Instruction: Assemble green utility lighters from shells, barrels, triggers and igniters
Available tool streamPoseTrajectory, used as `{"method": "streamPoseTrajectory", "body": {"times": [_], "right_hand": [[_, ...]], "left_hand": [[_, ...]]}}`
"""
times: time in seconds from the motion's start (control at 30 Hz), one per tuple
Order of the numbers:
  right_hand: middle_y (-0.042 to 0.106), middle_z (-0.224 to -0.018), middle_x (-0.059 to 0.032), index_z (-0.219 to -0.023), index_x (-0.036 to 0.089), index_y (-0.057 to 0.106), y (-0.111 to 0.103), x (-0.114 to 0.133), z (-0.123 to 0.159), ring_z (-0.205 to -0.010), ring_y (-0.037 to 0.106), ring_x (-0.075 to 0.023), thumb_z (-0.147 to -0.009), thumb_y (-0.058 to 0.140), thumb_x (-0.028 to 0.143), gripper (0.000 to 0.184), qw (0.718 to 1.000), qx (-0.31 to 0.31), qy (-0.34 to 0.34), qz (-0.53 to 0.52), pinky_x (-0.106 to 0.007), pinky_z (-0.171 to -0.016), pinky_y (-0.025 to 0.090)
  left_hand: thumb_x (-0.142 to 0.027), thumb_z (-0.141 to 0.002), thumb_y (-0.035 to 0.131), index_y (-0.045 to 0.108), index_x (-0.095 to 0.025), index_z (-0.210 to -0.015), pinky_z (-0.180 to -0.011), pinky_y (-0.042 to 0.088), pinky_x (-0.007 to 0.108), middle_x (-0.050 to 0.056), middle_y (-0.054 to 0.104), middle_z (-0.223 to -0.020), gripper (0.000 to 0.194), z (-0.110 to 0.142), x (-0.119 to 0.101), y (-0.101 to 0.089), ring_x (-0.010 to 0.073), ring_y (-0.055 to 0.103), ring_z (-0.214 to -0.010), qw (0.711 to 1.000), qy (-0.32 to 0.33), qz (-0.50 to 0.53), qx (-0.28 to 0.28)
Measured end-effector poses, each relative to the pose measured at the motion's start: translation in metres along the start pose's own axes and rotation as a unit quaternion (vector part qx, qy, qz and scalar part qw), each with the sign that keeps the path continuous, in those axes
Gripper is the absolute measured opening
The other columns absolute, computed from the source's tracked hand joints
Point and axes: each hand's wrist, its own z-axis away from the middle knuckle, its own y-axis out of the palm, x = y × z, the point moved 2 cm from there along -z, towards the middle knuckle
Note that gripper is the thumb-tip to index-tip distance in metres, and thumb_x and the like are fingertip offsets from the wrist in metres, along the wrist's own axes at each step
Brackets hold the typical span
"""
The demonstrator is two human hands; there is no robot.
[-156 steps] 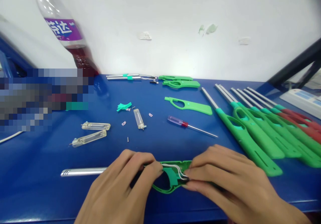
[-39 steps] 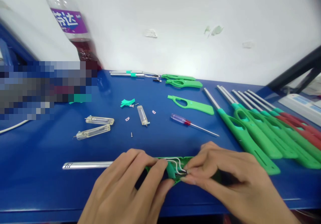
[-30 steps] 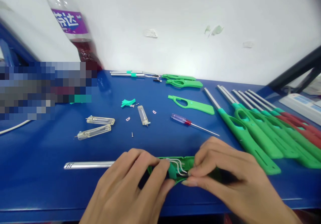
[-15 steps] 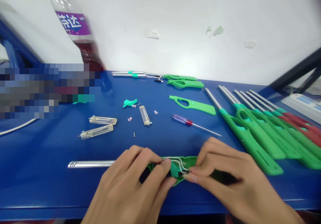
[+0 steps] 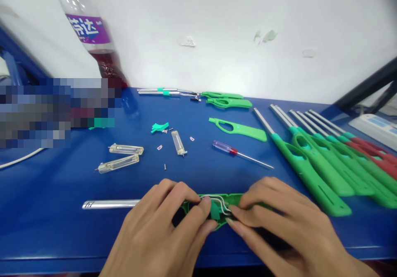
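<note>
My left hand [image 5: 161,227] is closed around the green half-shell [image 5: 234,196] of a gas lighter, low in the middle of the view. A silver metal tube [image 5: 111,204] sticks out of it to the left. Between my hands, white wires [image 5: 223,206] curve through the open shell beside a teal trigger [image 5: 214,211]. With thumb and index finger at the wire ends, my right hand [image 5: 279,219] pinches them inside the shell. Its fingers cover the shell's right part and whatever the wires join.
Beyond my hands lie clear fuel tanks [image 5: 119,163], teal triggers [image 5: 160,127], a small screw [image 5: 165,167], a screwdriver [image 5: 229,149] and a green shell half [image 5: 245,131]. Finished-looking lighters [image 5: 310,177] line the right. A drink bottle [image 5: 89,31] stands back left, a power strip [image 5: 374,132] far right.
My right hand's fingers have shifted slightly left and down over the wire ends, covering the black piece seen before. The left hand keeps its hold on the shell.
</note>
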Motion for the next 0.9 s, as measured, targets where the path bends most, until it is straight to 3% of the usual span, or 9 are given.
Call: {"method": "streamPoseTrajectory", "body": {"times": [0.2, 0.3, 0.43, 0.57, 0.7, 0.8, 0.9], "right_hand": [[0.076, -0.085, -0.0046, -0.097, 0.020, 0.077, -0.002, 0.004, 0.009, -0.076, 0.071, -0.0182, -0.104, 0.054, 0.013, 0.025, 0.996, 0.032, -0.046, 0.063, -0.033, -0.068, 0.058], [0.077, -0.103, -0.0076, -0.106, 0.022, 0.076, -0.003, 0.002, 0.015, -0.089, 0.073, -0.0198, -0.104, 0.056, 0.015, 0.021, 0.997, 0.049, -0.021, 0.062, -0.033, -0.079, 0.062], [0.072, -0.125, -0.0091, -0.113, 0.028, 0.074, -0.005, -0.005, 0.015, -0.110, 0.072, -0.0221, -0.103, 0.061, 0.022, 0.017, 0.997, 0.063, 0.027, 0.030, -0.033, -0.090, 0.065], [0.075, -0.114, -0.0034, -0.120, 0.031, 0.070, -0.006, -0.012, 0.010, -0.104, 0.073, -0.0166, -0.106, 0.060, 0.024, 0.018, 0.997, 0.070, 0.030, -0.005, -0.026, -0.089, 0.065], [0.078, -0.112, 0.0031, -0.128, 0.034, 0.062, -0.003, -0.015, 0.010, -0.098, 0.075, -0.0142, -0.104, 0.067, 0.027, 0.026, 0.994, 0.064, 0.073, -0.050, -0.022, -0.087, 0.063], [0.079, -0.113, 0.0049, -0.132, 0.037, 0.059, -0.001, -0.015, 0.010, -0.096, 0.077, -0.0156, -0.103, 0.069, 0.028, 0.032, 0.989, 0.066, 0.106, -0.074, -0.024, -0.085, 0.063], [0.080, -0.115, 0.0060, -0.132, 0.038, 0.059, -0.001, -0.015, 0.008, -0.099, 0.077, -0.0166, -0.101, 0.071, 0.028, 0.035, 0.985, 0.071, 0.128, -0.091, -0.025, -0.087, 0.062]], "left_hand": [[-0.017, -0.106, 0.059, 0.070, -0.021, -0.120, -0.072, 0.057, 0.036, 0.004, 0.069, -0.102, 0.017, 0.002, 0.001, 0.000, 0.0219, 0.060, -0.087, 0.999, 0.028, -0.031, 0.007], [-0.014, -0.106, 0.055, 0.068, -0.022, -0.124, -0.072, 0.059, 0.036, 0.006, 0.070, -0.108, 0.024, 0.000, -0.001, -0.002, 0.0236, 0.064, -0.092, 0.998, 0.020, -0.051, 0.030], [0.002, -0.096, 0.041, 0.068, -0.019, -0.121, -0.071, 0.061, 0.038, 0.007, 0.071, -0.112, 0.043, -0.007, -0.004, -0.005, 0.0242, 0.069, -0.094, 0.993, 0.030, -0.105, 0.051], [0.003, -0.095, 0.035, 0.071, -0.017, -0.106, -0.075, 0.062, 0.040, 0.005, 0.072, -0.095, 0.043, -0.013, -0.004, -0.004, 0.0238, 0.070, -0.085, 0.986, 0.102, -0.126, 0.026], [0.002, -0.099, 0.030, 0.071, -0.018, -0.104, -0.093, 0.060, 0.041, 0.005, 0.072, -0.098, 0.046, -0.017, -0.001, -0.004, 0.0239, 0.071, -0.096, 0.975, 0.157, -0.154, -0.016], [0.002, -0.099, 0.036, 0.072, -0.021, -0.099, -0.091, 0.061, 0.042, 0.003, 0.072, -0.098, 0.043, -0.019, 0.001, -0.007, 0.0241, 0.072, -0.094, 0.964, 0.218, -0.151, 0.026], [-0.005, -0.100, 0.043, 0.073, -0.024, -0.099, -0.085, 0.063, 0.043, 0.003, 0.074, -0.099, 0.035, -0.019, 0.002, -0.011, 0.0254, 0.072, -0.093, 0.965, 0.215, -0.139, 0.056]]}}
